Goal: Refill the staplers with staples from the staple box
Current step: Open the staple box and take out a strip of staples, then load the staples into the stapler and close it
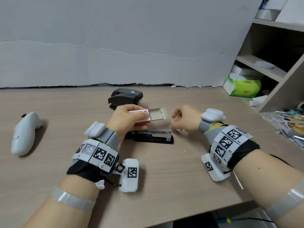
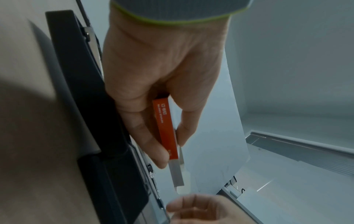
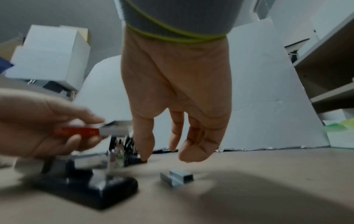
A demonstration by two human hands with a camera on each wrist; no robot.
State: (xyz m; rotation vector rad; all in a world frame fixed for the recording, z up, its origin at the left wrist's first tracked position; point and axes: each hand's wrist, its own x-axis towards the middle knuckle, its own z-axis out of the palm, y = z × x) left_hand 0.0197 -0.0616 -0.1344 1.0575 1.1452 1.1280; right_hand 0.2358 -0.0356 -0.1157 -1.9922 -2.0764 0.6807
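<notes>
Two hands work above the desk (image 1: 164, 170), wrists banded with coded markers. Left hand (image 1: 126, 120) grips the staple box (image 1: 142, 116): thumb on top, fingers curled beneath, red side of the sleeve facing the left wrist camera (image 2: 166, 130). Box held roughly level, inner tray slid out toward the right, end flap (image 1: 162, 112) open and standing up. Box sits in the air just above the open stapler (image 1: 151, 137), not touching it as far as the head view shows. Open stapler lies flat on the desk, black base down, metal staple channel (image 1: 154, 133) exposed along its length; whether the channel holds staples cannot be told. Right hand (image 1: 185, 120) hovers just right of the tray mouth, apart from the box; fingers loosely curled, fingertips pointing down at the desk, holding nothing in the right wrist view (image 3: 178, 121). Below that hand a short staple strip (image 3: 177, 176) lies on the desk, in two pieces stacked askew, just beside the front end of the open stapler (image 3: 91, 186), not touching it. Second stapler (image 1: 125, 97), black and closed, lies farther back near the grey backboard (image 1: 131, 38). White controller (image 1: 24, 132) lies on the desk well to the left. Shelf unit (image 1: 271, 66) at right holds a green tissue pack (image 1: 242, 88)
</notes>
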